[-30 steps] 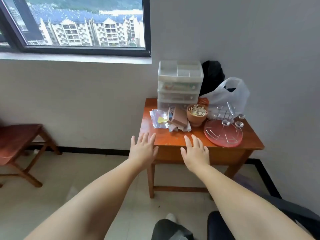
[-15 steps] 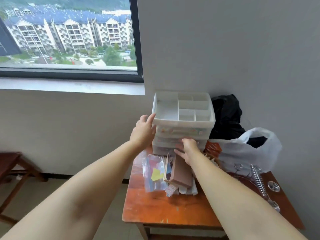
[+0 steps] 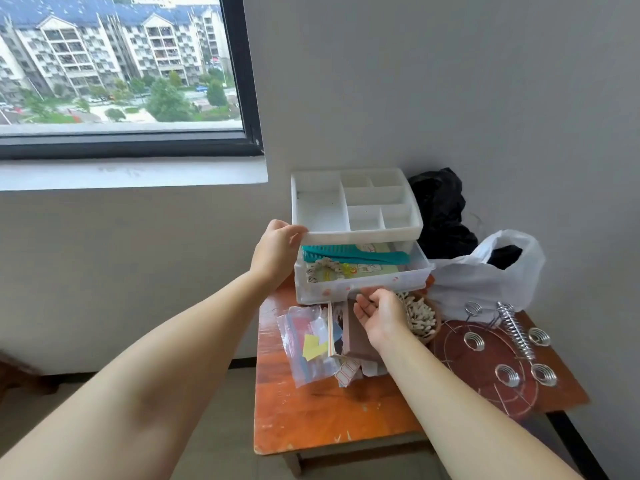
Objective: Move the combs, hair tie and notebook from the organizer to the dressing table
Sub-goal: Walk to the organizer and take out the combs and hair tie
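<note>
Pulled out now, the drawer (image 3: 363, 277) rests on the right hand's (image 3: 379, 315) curled fingers; left hand (image 3: 275, 249) grips organizer (image 3: 356, 202).

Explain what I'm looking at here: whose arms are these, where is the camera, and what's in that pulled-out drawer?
There is no machine: a person works with bare hands, and the one camera sits on their head, looking forward and down. The left hand steadies the side of a white organizer on an orange table. The right hand hooks its fingers under the front of the open top drawer. Inside lie a teal comb, a pale hair tie and a green notebook beneath them. Neither hand holds any of these. In front of the organizer lie a clear bag of papers and a brown booklet.
</note>
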`<state>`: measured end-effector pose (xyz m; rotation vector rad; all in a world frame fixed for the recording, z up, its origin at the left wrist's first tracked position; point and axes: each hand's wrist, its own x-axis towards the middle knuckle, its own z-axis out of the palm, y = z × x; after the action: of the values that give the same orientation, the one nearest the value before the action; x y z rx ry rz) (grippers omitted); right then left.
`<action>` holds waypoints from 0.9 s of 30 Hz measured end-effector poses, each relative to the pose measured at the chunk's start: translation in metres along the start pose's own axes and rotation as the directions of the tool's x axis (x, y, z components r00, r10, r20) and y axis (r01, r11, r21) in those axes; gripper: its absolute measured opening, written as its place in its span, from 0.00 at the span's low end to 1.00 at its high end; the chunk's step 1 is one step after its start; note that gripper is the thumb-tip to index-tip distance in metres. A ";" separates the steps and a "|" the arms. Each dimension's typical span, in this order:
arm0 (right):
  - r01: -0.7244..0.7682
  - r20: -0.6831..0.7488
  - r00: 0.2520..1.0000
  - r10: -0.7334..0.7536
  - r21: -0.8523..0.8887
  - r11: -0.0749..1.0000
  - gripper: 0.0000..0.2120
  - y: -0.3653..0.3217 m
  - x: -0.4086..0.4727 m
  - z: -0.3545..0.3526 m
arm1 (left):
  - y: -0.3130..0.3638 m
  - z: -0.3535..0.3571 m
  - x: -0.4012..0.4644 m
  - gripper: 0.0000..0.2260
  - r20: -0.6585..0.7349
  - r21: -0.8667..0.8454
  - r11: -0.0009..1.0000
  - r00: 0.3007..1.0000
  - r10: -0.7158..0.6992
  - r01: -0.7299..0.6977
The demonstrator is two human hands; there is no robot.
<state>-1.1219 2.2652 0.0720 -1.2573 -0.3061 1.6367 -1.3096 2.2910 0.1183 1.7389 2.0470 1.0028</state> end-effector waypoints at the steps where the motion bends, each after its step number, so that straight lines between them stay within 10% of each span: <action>1: -0.005 -0.017 1.000 0.006 0.017 1.000 0.11 0.004 -0.005 -0.006 | 0.000 0.001 -0.001 0.12 0.002 -0.016 1.000 1.000 -0.003 0.003; 8: -0.032 -0.027 0.999 0.034 0.090 0.995 0.11 0.015 -0.028 -0.023 | 0.004 -0.002 -0.005 0.15 0.084 0.003 1.000 0.997 -0.002 0.002; 12: -0.121 0.074 0.985 0.153 -0.329 0.937 0.09 -0.006 -0.039 -0.027 | 0.011 0.000 -0.021 0.18 -0.009 0.296 0.936 0.979 0.203 -0.191; 15: 0.097 0.226 0.967 0.118 -0.752 0.652 0.10 -0.039 -0.045 -0.032 | 0.018 0.010 -0.031 0.14 0.203 0.398 0.819 0.910 0.361 -0.414; 18: 0.452 0.417 0.892 -0.174 -0.825 0.340 0.10 -0.078 -0.032 -0.016 | 0.028 0.024 -0.033 0.16 0.387 0.550 0.695 0.878 0.280 -0.464; 22: 0.486 0.609 0.774 -0.171 -0.746 -0.456 0.16 -0.093 0.006 0.008 | 0.038 0.040 -0.034 0.17 0.385 0.705 0.597 0.914 0.130 -0.382; 27: 0.456 0.652 0.757 -0.041 -0.573 -0.681 0.20 -0.076 0.039 0.006 | 0.045 0.050 -0.032 0.08 0.379 0.746 0.558 0.921 0.092 -0.363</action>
<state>-1.0832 2.3343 0.1051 -1.6400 -2.7880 0.1552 -1.2374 2.2790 0.1047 2.4333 2.2454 -0.3011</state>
